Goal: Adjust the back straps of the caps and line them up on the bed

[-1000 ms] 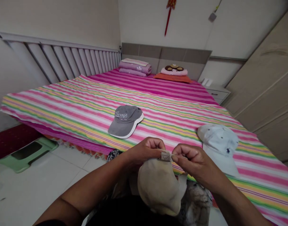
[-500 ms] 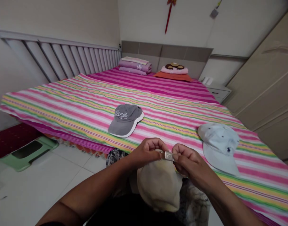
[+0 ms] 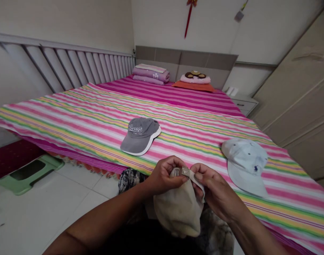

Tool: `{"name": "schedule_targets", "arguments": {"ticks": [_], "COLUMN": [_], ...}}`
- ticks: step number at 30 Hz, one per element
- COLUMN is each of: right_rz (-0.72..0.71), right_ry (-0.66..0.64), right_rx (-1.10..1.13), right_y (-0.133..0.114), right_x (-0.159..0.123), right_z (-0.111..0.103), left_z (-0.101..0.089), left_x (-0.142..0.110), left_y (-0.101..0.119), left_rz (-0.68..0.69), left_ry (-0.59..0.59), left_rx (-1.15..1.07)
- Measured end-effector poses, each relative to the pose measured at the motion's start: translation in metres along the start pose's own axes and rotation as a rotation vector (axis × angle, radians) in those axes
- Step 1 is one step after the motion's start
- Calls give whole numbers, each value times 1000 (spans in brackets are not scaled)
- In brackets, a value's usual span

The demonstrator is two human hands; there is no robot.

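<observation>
A beige cap (image 3: 175,209) is held over my lap, its back strap turned up. My left hand (image 3: 166,177) pinches the strap end with a metal slot, close to a small metal buckle (image 3: 185,171). My right hand (image 3: 213,182) grips the other strap piece just right of the buckle. Beyond my hands a grey cap (image 3: 139,136) with white lettering and a white-edged brim lies on the bed. To the right rests a pale blue cap (image 3: 245,164) with a small dark emblem.
The bed has a striped sheet (image 3: 79,117). Folded purple bedding (image 3: 150,75) and a pink pillow (image 3: 195,80) sit by the headboard (image 3: 162,56). A green stool (image 3: 32,173) stands on the tiled floor at left, a nightstand (image 3: 244,104) at right.
The buckle has shifted slightly left and up, nearer my left fingers. My right fingers have slid along the strap, and more of it shows between them. The other caps stay put.
</observation>
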State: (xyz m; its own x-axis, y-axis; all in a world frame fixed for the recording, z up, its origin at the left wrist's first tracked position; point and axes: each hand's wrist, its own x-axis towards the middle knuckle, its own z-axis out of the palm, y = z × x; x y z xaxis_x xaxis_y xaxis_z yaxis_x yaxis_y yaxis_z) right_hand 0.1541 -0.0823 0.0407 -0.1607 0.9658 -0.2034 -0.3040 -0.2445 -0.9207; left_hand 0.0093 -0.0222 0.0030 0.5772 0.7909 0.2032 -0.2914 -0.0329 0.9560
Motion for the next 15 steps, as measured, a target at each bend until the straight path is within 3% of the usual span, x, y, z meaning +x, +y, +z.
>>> {"name": "schedule_targets", "arguments": {"ticks": [8, 15], "right_rz": [-60, -130], "right_ry": [55, 14], "right_rx": [51, -122], "right_y": [-1, -9], "right_x": [2, 5], "right_z": [0, -9], "left_z": [0, 0], "left_x": [2, 2], "left_y": [0, -1], "left_rz": [-41, -73], "left_ry": [-34, -111], "left_rx": [-64, -93]}}
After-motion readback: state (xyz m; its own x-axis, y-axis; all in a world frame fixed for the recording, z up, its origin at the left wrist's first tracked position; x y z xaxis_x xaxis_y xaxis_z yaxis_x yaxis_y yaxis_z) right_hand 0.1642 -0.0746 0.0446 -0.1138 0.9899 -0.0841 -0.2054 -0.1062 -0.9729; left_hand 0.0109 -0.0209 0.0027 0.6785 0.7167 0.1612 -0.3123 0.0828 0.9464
